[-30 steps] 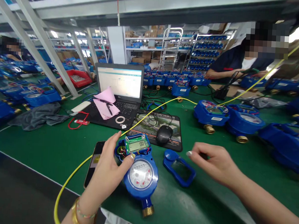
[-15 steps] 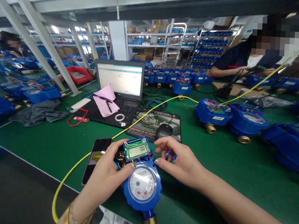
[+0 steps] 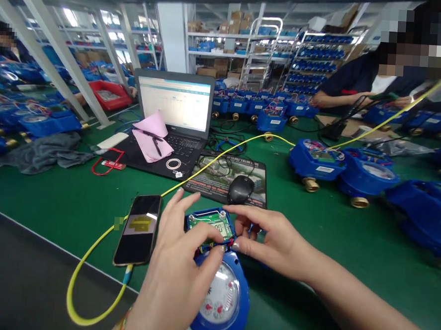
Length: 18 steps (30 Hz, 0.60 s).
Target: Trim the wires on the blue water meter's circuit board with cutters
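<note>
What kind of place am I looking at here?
It looks like an assembly or repair workshop for meters: blue meters with brass fittings line the green bench, both hands are on an opened meter, and behind stand shelves of boxes and blue units.

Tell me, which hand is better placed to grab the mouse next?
Probably the right hand: its fingers are just below the mouse in the picture. The left hand lies farther off, its fingers over the board of the meter.

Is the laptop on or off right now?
On: the laptop has a bright screen showing a page.
</note>
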Tool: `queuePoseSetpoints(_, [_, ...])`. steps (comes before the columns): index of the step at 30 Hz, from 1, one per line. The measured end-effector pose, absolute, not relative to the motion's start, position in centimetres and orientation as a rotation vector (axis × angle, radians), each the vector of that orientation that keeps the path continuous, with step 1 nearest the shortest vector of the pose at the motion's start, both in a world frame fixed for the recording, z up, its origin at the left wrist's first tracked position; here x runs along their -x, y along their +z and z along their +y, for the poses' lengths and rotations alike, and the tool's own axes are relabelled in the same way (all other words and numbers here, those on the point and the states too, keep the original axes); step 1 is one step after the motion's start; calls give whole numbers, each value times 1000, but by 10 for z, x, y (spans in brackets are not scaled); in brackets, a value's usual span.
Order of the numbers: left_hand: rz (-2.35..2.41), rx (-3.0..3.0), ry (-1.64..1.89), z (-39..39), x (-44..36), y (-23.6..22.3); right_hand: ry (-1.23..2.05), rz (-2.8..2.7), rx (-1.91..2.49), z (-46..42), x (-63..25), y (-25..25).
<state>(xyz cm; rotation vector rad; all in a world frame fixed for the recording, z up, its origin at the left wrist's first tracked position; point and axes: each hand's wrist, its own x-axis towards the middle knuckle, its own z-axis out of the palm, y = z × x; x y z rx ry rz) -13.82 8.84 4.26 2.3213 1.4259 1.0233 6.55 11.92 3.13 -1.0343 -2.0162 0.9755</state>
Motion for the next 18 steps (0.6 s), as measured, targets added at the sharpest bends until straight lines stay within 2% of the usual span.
queuePoseSetpoints(10, [1418,-2382,1115,94,126,39,1010,-1976,1039,118,-63,31])
queuePoseSetpoints(18, [1443,-2444,1054,95,129,38,1097,-1960,1028,118,-65,34])
